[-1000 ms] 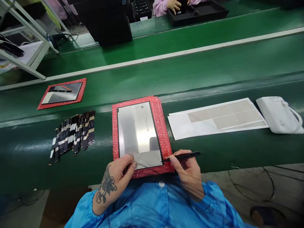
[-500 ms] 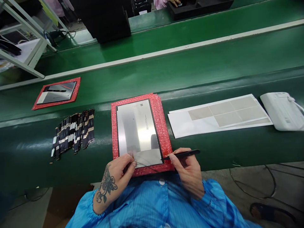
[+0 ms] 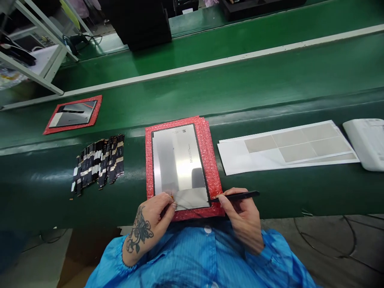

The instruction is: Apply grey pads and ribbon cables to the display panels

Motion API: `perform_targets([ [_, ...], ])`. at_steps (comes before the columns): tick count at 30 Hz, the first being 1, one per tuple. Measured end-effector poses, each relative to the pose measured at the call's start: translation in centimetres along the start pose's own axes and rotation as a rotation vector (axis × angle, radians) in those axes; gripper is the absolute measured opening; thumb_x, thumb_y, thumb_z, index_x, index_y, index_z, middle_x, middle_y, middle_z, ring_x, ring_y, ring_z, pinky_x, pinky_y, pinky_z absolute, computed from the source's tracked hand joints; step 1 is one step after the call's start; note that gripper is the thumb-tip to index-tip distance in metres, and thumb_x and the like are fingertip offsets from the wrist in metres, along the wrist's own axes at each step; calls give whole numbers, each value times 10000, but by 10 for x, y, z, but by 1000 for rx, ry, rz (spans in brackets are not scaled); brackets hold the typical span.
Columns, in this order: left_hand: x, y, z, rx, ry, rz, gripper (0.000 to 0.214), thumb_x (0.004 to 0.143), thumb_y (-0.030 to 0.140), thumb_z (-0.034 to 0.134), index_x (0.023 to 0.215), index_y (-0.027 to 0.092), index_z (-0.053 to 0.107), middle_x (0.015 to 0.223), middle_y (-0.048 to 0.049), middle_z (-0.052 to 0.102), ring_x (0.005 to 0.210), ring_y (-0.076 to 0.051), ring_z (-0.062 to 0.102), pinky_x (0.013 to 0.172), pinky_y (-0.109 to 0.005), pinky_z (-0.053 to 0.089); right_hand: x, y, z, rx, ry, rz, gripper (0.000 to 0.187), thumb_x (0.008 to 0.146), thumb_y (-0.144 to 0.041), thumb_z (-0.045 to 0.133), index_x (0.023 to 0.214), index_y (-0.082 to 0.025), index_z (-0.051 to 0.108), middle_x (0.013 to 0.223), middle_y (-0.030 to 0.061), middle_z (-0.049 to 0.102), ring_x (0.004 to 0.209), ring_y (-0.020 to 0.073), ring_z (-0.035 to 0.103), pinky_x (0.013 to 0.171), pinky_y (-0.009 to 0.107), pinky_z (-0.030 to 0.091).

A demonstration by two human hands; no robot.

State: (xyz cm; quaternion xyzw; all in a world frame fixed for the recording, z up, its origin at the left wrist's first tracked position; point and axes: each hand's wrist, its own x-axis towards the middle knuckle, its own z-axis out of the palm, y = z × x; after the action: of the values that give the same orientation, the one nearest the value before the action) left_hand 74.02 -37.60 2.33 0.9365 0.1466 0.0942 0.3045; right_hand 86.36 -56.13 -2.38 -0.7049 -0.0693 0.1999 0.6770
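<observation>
A silvery display panel (image 3: 180, 160) with a dark edge lies back side up on a stack of red bubble-wrap sheets (image 3: 214, 176) in front of me. My left hand (image 3: 157, 212) is at the panel's lower left corner, thumb and forefinger pinched together. A tiny orange-brown bit shows at its fingertips, too small to name. In my right hand (image 3: 240, 210) is a pair of black tweezers (image 3: 241, 196), held like a pen. Their tips point left and reach the panel's lower right edge; whether they grip anything there cannot be seen.
Many dark flex cables (image 3: 100, 164) lie in a pile on the green bench (image 3: 180, 96) at left. Behind them another panel (image 3: 73, 114) rests on red bubble wrap. White sheets with grey adhesive patches (image 3: 288, 148) and a white device (image 3: 367, 142) are at right. A black box (image 3: 141, 24) stands behind.
The view has shifted slightly, so the bench items appear farther right. Both hands keep nearly the same places against the panel, with the tweezers at its lower right edge.
</observation>
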Motion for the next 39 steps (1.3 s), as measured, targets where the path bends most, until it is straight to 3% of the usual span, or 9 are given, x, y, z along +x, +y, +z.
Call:
perform_targets([
  [10,-4,0,5,120,-3,24,264,941,188,448,680,188,495,609,25,529,506,-89,477,510,-193,359,2,-4,-1,-40,34,36,218,722,-396,775,778,-218,663,716,1,653,612,166,629,572,274,573],
  [28,-3,0,9,204,-22,56,286,959,223,410,689,195,499,623,13,537,513,-105,494,515,-225,363,2,-2,-2,-104,34,-3,279,756,-468,761,801,-222,636,733,-4,654,628,151,631,581,265,578],
  [39,-6,-13,-4,188,-8,-32,324,933,279,535,631,188,463,554,51,492,478,-82,471,469,-195,341,2,1,-2,-104,23,-47,258,777,-450,752,816,-230,623,719,-10,666,624,149,651,566,248,578],
])
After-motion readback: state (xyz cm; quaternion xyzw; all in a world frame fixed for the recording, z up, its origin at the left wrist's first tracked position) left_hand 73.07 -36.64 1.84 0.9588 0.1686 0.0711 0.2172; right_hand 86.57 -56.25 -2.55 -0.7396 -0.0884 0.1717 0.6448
